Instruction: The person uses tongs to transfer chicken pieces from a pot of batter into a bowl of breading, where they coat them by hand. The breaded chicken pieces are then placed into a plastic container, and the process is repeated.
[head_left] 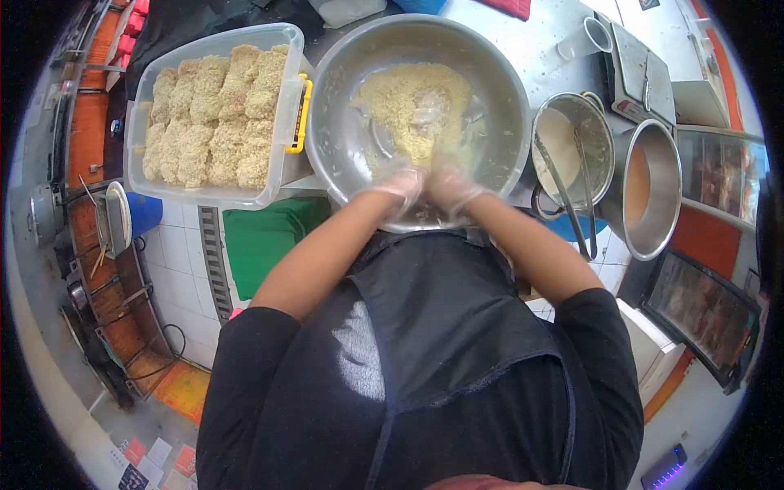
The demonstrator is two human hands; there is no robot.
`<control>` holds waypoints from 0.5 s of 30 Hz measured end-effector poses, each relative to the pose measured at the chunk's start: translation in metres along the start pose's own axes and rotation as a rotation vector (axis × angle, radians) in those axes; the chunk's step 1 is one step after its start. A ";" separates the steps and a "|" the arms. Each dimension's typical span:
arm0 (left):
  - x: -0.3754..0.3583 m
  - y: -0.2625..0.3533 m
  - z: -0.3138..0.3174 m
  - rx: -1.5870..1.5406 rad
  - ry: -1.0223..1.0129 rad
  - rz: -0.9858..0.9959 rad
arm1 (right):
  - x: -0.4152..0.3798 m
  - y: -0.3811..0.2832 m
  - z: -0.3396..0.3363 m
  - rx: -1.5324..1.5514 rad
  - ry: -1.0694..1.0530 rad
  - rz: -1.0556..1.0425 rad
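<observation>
A wide steel bowl (498,82) stands in front of me, with pale yellow breadcrumbs (408,86) spread over its bottom. Among the crumbs lies a pale, partly coated piece (430,110), likely raw meat. Both my hands wear clear plastic gloves and reach over the near side of the bowl, close together. My left hand (402,184) is at the near edge of the crumbs. Just beside it is my right hand (452,188). Motion smears the fingers of both, so what they hold, if anything, cannot be made out.
Left of the bowl, a clear plastic tub (282,143) with a yellow latch holds rows of crumb-coated pieces (216,114). On the right stand a pot of pale batter (559,147) with tongs (586,192) and a steel pot (665,196) of orange-tinted liquid. A clear cup (588,39) lies behind.
</observation>
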State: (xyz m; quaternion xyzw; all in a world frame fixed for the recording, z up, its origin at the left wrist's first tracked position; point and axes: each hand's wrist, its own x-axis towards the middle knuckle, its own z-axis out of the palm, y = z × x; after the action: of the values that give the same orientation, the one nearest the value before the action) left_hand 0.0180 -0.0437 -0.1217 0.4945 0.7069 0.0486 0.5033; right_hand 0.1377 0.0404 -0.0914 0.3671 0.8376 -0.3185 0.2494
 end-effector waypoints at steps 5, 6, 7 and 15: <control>-0.031 0.042 -0.012 -1.277 0.287 -0.222 | -0.007 -0.015 -0.006 0.591 0.137 0.213; -0.032 0.046 -0.023 -1.273 0.285 -0.221 | -0.013 -0.020 -0.028 0.888 0.127 0.282; -0.029 0.044 -0.036 -1.504 0.237 -0.120 | -0.011 -0.017 -0.036 0.891 0.129 0.285; 0.029 -0.006 -0.057 -0.631 0.342 -0.182 | 0.032 0.025 -0.009 0.370 0.333 0.408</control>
State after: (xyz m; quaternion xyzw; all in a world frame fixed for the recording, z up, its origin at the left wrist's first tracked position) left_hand -0.0292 -0.0008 -0.1168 0.2347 0.7721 0.3013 0.5080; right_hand 0.1359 0.0748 -0.1151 0.6138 0.7038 -0.3444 0.0964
